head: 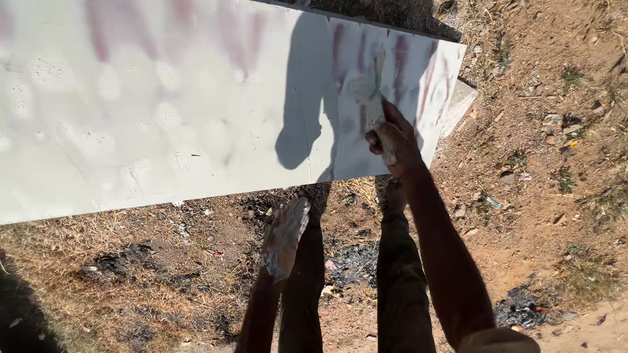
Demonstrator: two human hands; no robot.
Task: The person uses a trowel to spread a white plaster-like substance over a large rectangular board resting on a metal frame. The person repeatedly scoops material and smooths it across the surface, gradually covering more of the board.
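We look down from head height at a large flat white-coated board (163,104) that lies across the upper part of the view, its surface pale and patchy with faint reddish streaks showing through near the right end. Our right hand (394,140) rests on that right end, fingers closed round the handle of a flat putty knife (374,98) whose pale blade is pressed against the board and points away from us. Our shadow falls across the board just left of this hand.

Our left hand (284,238) hangs lower, below the board's near edge and well apart from it, in front of our dark trousers (399,287). It grips a second flat scraper smeared with grey-white paste (288,229), tilted upward; the fingers themselves are mostly hidden behind the tool.

Beneath the board, the bare brown dirt ground (536,196) is scattered with dry grass, small stones and patches of black ash (118,268). A pale slab corner (461,104) sticks out from under the board's right end.
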